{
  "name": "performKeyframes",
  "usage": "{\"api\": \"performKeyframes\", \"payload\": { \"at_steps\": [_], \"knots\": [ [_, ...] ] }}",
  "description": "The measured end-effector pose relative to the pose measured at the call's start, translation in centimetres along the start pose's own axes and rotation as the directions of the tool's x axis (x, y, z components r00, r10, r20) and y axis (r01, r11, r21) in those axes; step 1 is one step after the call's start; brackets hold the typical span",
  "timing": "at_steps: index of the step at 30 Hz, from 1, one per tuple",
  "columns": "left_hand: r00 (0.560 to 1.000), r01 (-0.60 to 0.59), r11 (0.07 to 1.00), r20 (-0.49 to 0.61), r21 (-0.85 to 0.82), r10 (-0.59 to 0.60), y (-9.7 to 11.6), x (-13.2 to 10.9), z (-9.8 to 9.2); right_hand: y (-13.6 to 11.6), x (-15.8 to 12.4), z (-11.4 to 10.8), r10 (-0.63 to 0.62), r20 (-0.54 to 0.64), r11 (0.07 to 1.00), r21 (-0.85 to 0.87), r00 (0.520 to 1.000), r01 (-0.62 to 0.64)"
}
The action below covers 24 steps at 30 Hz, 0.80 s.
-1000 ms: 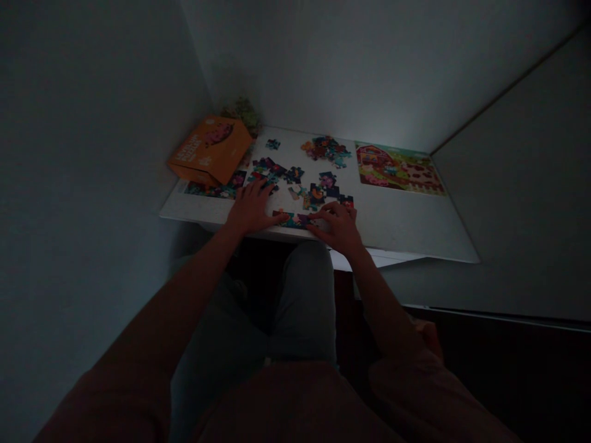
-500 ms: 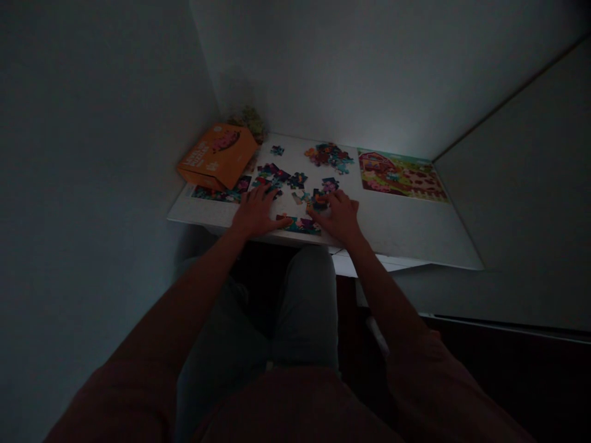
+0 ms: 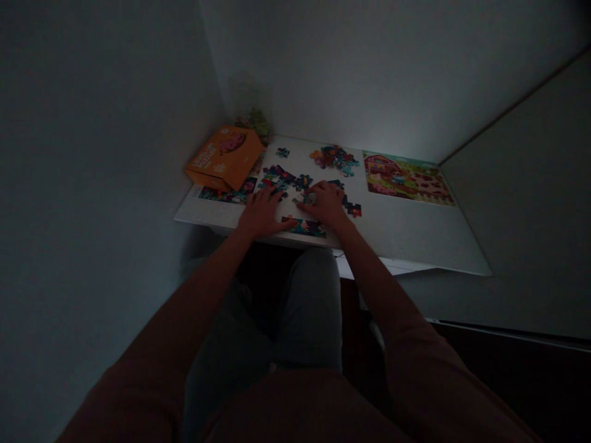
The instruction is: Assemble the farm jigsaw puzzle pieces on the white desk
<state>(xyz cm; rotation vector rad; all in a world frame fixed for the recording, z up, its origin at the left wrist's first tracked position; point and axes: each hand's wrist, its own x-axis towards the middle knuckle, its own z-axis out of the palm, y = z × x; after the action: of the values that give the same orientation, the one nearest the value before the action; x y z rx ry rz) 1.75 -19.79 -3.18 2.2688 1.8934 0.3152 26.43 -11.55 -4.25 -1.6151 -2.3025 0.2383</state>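
A short multicoloured puzzle strip [image 3: 305,227] looks joined; many colourful loose pieces [image 3: 336,159] are left. Your left hand [image 3: 261,214] is spread; whether your right hand [image 3: 327,204] pinches something, I cannot tell.

White capital lettering [image 3: 204,156] on the orange box [image 3: 244,165], upper left of the frame, slanted and blurred, appearing to read "LEVEL UP PUZZLES", smaller white marks [image 3: 220,167] beside it illegible

An orange box [image 3: 226,159] sits near a dim, apparently pale wall [image 3: 138,135].
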Motion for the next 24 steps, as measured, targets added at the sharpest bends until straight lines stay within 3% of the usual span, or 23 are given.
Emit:
{"api": "performKeyframes", "payload": {
  "at_steps": [5,17,21,24],
  "knots": [
    [1.0,-0.001,1.0,0.002,-0.009,0.001,0.0,0.0,0.0,0.3,0.0,-0.5,0.03,0.017,0.998,-0.05,0.999,-0.029],
    [1.0,-0.005,1.0,-0.002,-0.008,0.005,0.1,-0.1,0.0,0.2,0.3,-0.6,-0.113,0.045,0.967,0.233,0.993,0.099],
    [1.0,-0.009,1.0,-0.005,-0.016,0.008,-0.2,0.0,0.3,2.5,-0.9,-1.6,-0.065,-0.021,0.954,0.291,0.998,0.068],
    [1.0,0.001,1.0,0.005,-0.012,-0.001,-0.1,0.1,0.2,5.6,-3.7,-2.5,-0.006,-0.032,0.913,0.408,0.999,0.018]
  ]
}}
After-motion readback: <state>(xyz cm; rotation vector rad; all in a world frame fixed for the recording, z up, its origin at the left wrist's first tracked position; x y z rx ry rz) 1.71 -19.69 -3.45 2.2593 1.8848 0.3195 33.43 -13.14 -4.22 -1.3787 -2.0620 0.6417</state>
